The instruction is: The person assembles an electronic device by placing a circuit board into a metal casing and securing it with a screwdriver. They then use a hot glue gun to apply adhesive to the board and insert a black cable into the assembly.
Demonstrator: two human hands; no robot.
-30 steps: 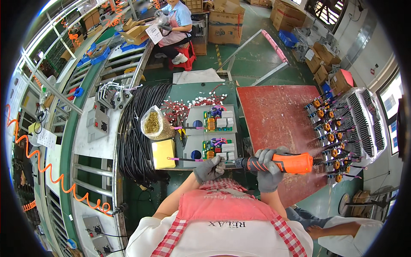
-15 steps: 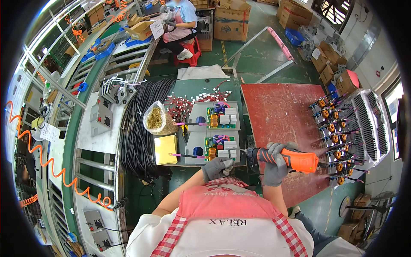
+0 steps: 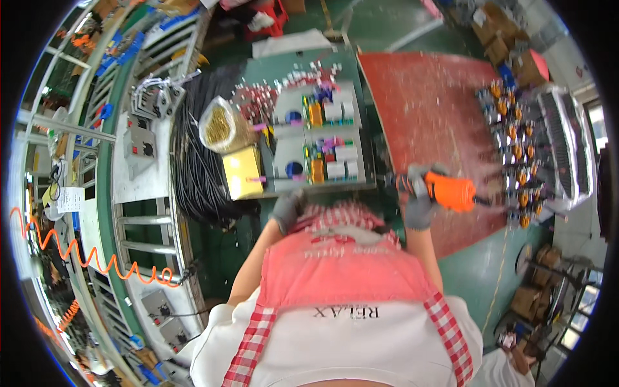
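Observation:
My right hand (image 3: 418, 205), in a grey glove, is wrapped round an orange and black power screwdriver (image 3: 449, 191). Its bit points left, toward the right edge of the green bench (image 3: 361, 187). Close to the bench's front edge and my apron is my left hand (image 3: 288, 209), also gloved; motion smears its fingers. Two circuit boards with coils and white blocks, a nearer one (image 3: 330, 161) and a farther one (image 3: 329, 112), sit on grey metal plates. To their left are a yellow box (image 3: 242, 173) and a clear bag of small brass-coloured parts (image 3: 222, 129).
A thick bundle of black cables (image 3: 200, 174) lies along the bench's left side. Red and white wire leads (image 3: 258, 97) are heaped at the back. On the right, a red board (image 3: 425, 116) has several coil assemblies (image 3: 516, 148) at its far side. A roller conveyor (image 3: 147, 245) runs at left.
The whole view has shifted, with the bench now higher in it. My left hand has drawn away from the nearer circuit board toward the left. My right hand still grips the screwdriver.

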